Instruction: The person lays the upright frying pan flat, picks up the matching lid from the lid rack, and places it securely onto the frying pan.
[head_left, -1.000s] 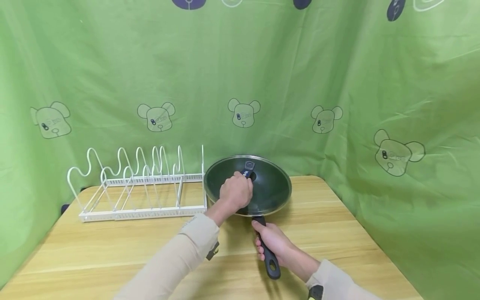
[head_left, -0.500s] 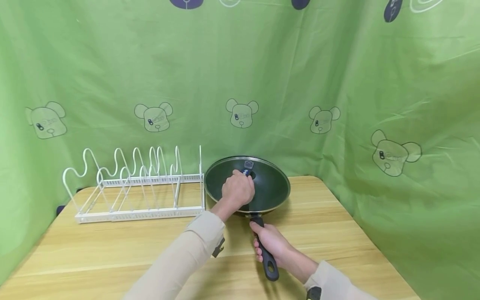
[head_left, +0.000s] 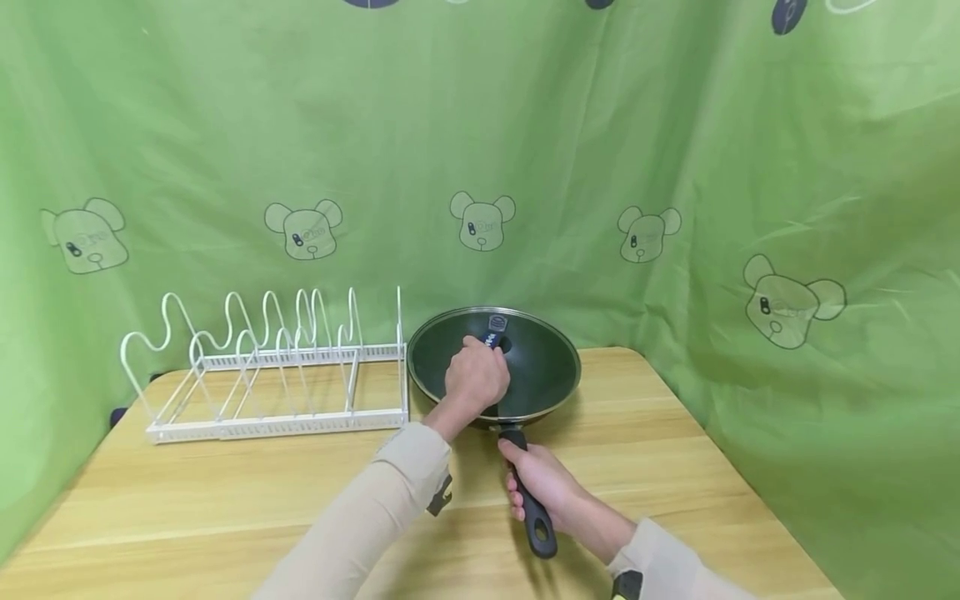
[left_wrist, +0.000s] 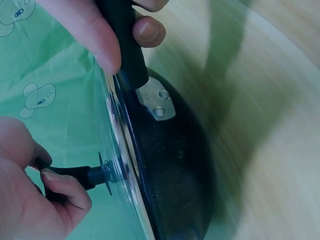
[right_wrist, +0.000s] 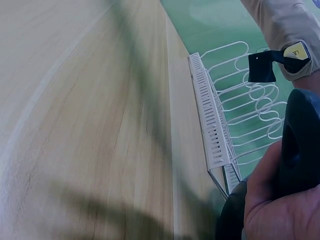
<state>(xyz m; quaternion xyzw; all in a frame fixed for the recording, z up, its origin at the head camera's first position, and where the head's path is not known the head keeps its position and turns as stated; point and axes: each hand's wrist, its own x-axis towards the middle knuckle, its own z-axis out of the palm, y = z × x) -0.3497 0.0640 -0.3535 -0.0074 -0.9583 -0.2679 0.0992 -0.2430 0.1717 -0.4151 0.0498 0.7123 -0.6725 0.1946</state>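
A dark wok (left_wrist: 175, 170) with a long black handle (head_left: 540, 533) is at the right back of the table, beside the rack. Over its rim lies a glass lid (head_left: 543, 371). My left hand (head_left: 476, 379) grips the lid's black upright handle (left_wrist: 77, 175), fingers curled round it, as the left wrist view shows from the side. With my right hand (head_left: 547, 483) I hold the wok's handle near the body, thumb along the top. The handle's far end with its hanging hole sticks out past my palm. In the right wrist view, that end and my hand (right_wrist: 280, 215) fill the lower right corner.
A white wire pan rack (head_left: 277, 427) with several looped dividers stands left of the wok, its right end close to the wok's rim. Green curtains (head_left: 390, 150) printed with bear heads hang behind and at both sides of the wooden table (head_left: 225, 517).
The head view has shifted slightly, so the rack appears a little further left. Both hands keep their grips on the lid handle and the wok handle, with hardly any movement.
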